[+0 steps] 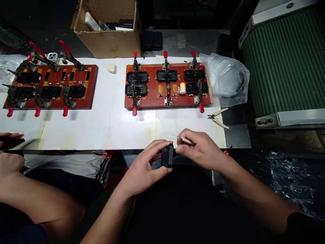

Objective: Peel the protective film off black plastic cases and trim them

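Just off the table's (101, 135) near edge, the left hand (142, 171) pinches a small black plastic part (167, 156) while the right hand (203, 149) grips a thin pale stick (186, 140) at its top; steadying the part seems wise. Beyond lie cream-handled cutters (218, 118), then a red clamp board (167, 86); a co-worker's hand (10, 162) stays left.

A white-covered workbench (106, 125) carries two red clamp fixture boards (50, 86) (167, 86), a cardboard box (109, 40), side cutters (218, 118) and a crumpled plastic bag (225, 79).
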A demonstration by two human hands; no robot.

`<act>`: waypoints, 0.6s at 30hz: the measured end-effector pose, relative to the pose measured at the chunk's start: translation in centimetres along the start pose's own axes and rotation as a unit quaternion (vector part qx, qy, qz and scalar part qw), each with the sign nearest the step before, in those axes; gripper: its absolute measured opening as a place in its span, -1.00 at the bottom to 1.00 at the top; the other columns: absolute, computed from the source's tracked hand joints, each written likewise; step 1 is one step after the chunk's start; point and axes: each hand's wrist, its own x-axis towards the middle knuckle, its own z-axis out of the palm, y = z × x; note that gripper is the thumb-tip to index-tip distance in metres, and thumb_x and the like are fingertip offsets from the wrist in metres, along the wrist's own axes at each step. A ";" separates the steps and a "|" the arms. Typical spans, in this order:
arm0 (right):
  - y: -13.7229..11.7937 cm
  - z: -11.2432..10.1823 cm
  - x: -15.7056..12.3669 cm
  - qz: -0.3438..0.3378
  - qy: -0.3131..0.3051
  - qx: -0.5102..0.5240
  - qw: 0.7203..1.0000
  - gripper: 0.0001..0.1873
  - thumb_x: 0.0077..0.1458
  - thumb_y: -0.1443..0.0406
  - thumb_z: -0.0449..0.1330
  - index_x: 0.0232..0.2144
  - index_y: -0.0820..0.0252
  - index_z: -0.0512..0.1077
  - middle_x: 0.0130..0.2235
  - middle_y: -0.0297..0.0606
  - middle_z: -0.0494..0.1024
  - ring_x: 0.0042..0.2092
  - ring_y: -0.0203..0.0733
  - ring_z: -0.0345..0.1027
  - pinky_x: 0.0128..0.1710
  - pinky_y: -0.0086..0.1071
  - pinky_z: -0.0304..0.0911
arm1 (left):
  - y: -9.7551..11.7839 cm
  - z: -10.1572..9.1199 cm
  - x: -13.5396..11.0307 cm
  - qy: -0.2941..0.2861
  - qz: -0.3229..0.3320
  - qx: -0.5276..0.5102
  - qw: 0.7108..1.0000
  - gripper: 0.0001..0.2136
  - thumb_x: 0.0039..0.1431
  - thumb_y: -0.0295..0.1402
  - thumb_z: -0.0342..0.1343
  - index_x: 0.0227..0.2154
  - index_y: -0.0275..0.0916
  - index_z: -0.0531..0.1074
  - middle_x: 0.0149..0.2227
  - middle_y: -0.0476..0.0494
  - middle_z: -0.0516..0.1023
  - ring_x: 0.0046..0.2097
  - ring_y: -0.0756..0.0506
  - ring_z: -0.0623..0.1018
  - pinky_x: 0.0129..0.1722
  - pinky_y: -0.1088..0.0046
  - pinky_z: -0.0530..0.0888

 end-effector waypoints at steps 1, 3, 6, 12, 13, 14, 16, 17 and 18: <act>-0.1 0.2 0.1 -0.004 -0.019 0.015 1.000 -0.63 0.40 0.00 0.23 -0.30 0.15 0.42 -0.40 -0.43 0.45 -0.39 -0.30 0.31 -0.40 -0.45 0.14 | -0.1 0.1 0.0 0.002 0.008 0.003 1.000 -0.39 0.19 -0.48 0.31 0.26 0.14 0.39 0.29 -0.09 0.40 0.34 -0.21 0.41 0.26 0.27 0.49; 0.8 0.6 0.3 -0.001 -0.011 -0.024 1.000 -0.66 0.45 0.06 0.16 -0.31 0.15 0.40 -0.39 -0.41 0.44 -0.36 -0.27 0.34 -0.35 -0.43 0.18 | -0.6 0.1 0.0 0.013 0.008 0.036 0.999 -0.42 0.19 -0.41 0.33 0.24 0.10 0.40 0.29 -0.12 0.41 0.33 -0.24 0.43 0.30 0.18 0.45; 4.9 0.4 0.5 0.043 0.077 -0.206 0.975 -0.81 0.46 0.21 0.07 -0.20 0.13 0.42 -0.25 -0.24 0.54 -0.20 -0.06 0.49 -0.22 -0.29 0.32 | -2.1 -0.4 0.3 0.090 -0.063 0.141 0.984 -0.41 0.16 -0.21 0.37 0.25 -0.02 0.39 0.21 -0.23 0.49 0.21 -0.30 0.52 0.27 0.01 0.45; 8.2 -2.9 1.1 0.032 0.149 -0.343 0.927 -0.70 0.36 0.26 0.07 0.06 0.14 0.47 0.00 -0.01 0.56 0.03 0.16 0.51 0.04 -0.06 0.44 | -5.7 -2.6 4.6 0.218 -0.142 0.285 0.922 -0.20 0.29 0.06 0.13 0.45 -0.22 0.06 0.12 -0.34 0.54 0.13 -0.37 0.58 0.09 0.00 0.54; 7.3 -3.4 1.7 0.029 0.151 -0.350 0.924 -0.70 0.40 0.23 0.05 0.07 0.13 0.46 0.02 -0.05 0.56 0.04 0.11 0.51 0.06 -0.11 0.44 | -6.0 -2.9 5.1 0.221 -0.132 0.301 0.918 -0.22 0.32 0.07 0.09 0.46 -0.21 0.04 0.17 -0.35 0.50 0.12 -0.37 0.60 0.06 0.01 0.56; 6.1 -3.9 2.8 0.027 0.149 -0.356 0.922 -0.70 0.43 0.21 0.03 0.07 0.11 0.47 0.02 -0.10 0.57 0.04 0.05 0.52 0.05 -0.17 0.44 | -6.1 -3.2 5.4 0.226 -0.121 0.314 0.914 -0.24 0.34 0.08 0.05 0.46 -0.18 0.04 0.24 -0.36 0.45 0.11 -0.37 0.61 0.02 0.02 0.58; 3.9 -5.0 6.4 0.037 0.147 -0.370 0.917 -0.70 0.47 0.17 0.01 0.06 0.09 0.48 0.01 -0.15 0.59 0.02 0.00 0.53 0.00 -0.22 0.42 | -6.5 -3.8 5.8 0.247 -0.086 0.341 0.903 -0.30 0.36 0.07 0.03 0.43 -0.12 0.07 0.38 -0.36 0.30 0.19 -0.38 0.57 0.04 0.02 0.59; 3.1 -5.6 8.8 0.049 0.149 -0.379 0.912 -0.69 0.47 0.17 0.02 0.05 0.11 0.49 0.00 -0.13 0.60 0.01 0.03 0.53 -0.01 -0.21 0.41 | -6.7 -4.1 6.0 0.250 -0.059 0.360 0.897 -0.32 0.35 0.05 0.06 0.42 -0.10 0.09 0.43 -0.35 0.22 0.28 -0.39 0.50 0.12 0.01 0.57; 2.6 -6.2 11.3 0.065 0.152 -0.388 0.907 -0.69 0.46 0.18 0.05 0.03 0.18 0.50 -0.01 -0.05 0.61 0.01 0.09 0.54 -0.01 -0.17 0.40 | -6.9 -4.4 6.1 0.241 -0.025 0.387 0.890 -0.30 0.32 0.02 0.12 0.41 -0.11 0.10 0.47 -0.35 0.16 0.37 -0.40 0.40 0.22 -0.02 0.51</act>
